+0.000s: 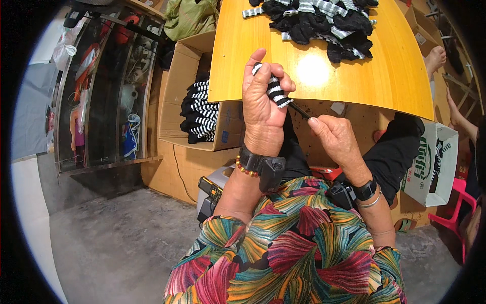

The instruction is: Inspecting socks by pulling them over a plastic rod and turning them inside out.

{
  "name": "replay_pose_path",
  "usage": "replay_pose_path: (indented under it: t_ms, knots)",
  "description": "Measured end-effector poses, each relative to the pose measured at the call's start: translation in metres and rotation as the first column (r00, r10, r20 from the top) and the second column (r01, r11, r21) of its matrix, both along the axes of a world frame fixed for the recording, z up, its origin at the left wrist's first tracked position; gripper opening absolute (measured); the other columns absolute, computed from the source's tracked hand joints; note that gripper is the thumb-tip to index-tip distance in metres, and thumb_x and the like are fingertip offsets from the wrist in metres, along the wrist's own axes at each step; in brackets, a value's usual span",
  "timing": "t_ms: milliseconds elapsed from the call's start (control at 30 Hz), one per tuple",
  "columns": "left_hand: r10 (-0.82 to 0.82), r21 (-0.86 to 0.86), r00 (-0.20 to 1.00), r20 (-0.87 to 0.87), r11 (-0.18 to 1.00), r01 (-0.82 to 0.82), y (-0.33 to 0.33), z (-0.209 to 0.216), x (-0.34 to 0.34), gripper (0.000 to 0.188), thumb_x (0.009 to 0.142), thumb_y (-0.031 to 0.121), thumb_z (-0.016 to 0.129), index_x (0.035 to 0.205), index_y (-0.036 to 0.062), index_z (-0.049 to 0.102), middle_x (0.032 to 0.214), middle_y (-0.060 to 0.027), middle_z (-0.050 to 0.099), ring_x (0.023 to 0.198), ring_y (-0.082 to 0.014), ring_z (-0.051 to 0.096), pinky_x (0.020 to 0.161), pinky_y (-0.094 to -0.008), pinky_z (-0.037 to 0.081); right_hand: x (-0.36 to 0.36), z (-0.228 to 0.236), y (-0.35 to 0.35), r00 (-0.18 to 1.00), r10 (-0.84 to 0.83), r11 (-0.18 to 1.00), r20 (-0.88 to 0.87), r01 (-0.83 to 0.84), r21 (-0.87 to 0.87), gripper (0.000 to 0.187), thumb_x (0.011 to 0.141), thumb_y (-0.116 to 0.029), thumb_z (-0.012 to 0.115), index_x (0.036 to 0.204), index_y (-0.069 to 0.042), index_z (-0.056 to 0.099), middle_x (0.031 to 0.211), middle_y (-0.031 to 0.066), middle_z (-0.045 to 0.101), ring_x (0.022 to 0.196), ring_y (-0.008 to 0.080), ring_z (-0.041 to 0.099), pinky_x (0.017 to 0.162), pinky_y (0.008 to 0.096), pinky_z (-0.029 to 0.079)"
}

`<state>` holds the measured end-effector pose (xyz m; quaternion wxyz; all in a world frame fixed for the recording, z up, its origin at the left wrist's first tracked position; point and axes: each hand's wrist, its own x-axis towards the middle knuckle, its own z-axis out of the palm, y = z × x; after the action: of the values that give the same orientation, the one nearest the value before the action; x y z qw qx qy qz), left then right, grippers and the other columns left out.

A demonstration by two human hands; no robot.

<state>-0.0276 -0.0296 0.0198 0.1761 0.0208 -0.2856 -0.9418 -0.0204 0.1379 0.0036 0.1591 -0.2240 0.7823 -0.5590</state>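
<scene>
Left hand is pinching small black-and-white striped knit cloth. Right hand is pinching thin black stick, touching cloth's lower end.

This looks like a small knitwear workshop. Just beyond the grip of the left hand, a heap of black and striped knit pieces lies on a yellow wooden table; left of the grip, a cardboard box holds stacked striped knits, with a cluttered cabinet farther left; right of it, a white carton holds more.
</scene>
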Motion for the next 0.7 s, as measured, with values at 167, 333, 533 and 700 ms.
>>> replay_pose_path:
  t_ms: [167,333,533,700]
  knots:
    - [0.211,0.008,0.97,0.123,0.977,-0.214,0.009,0.002,-0.001,0.043,0.078,0.003,0.061,0.115,0.0051,0.038,0.073,-0.0083,0.055,0.057,-0.0177,0.054,0.054,-0.0305,0.048,0.0,-0.005,0.0,0.999,-0.032,0.999,-0.001,0.032,0.008,0.037,0.085,-0.029,0.051,0.063,0.001,0.057,0.052,0.0145,0.051,0.049,0.0263,0.053,0.049,0.0344,0.04]
    - [0.232,-0.123,0.972,0.044,0.967,-0.225,0.019,-0.003,-0.002,0.045,0.077,0.0,0.06,0.117,0.008,0.039,0.077,-0.0083,0.057,0.061,-0.018,0.055,0.061,-0.0325,0.049,0.002,-0.014,-0.006,0.998,-0.066,0.996,0.023,0.067,-0.056,0.038,0.085,-0.029,0.051,0.064,0.001,0.057,0.053,0.0139,0.052,0.049,0.0256,0.053,0.05,0.0336,0.041]
    - [0.228,-0.023,0.961,0.159,0.974,-0.227,0.014,-0.006,0.003,0.04,0.078,-0.001,0.058,0.113,0.0066,0.042,0.082,-0.0092,0.058,0.072,-0.0219,0.059,0.072,-0.0369,0.05,0.003,-0.014,-0.004,0.997,-0.039,0.998,0.071,0.042,-0.036,0.037,0.086,-0.028,0.051,0.064,0.002,0.056,0.054,0.0116,0.052,0.051,0.0208,0.052,0.051,0.0317,0.041]
    - [0.137,0.068,0.953,0.271,0.985,-0.16,0.019,-0.003,0.004,0.025,0.08,0.003,0.058,0.101,0.0083,0.045,0.082,-0.0097,0.058,0.074,-0.0238,0.06,0.071,-0.0399,0.051,0.003,-0.019,0.0,0.996,-0.053,0.996,0.074,0.058,-0.062,0.037,0.086,-0.027,0.05,0.063,0.001,0.055,0.053,0.0101,0.052,0.051,0.0174,0.051,0.051,0.0299,0.041]
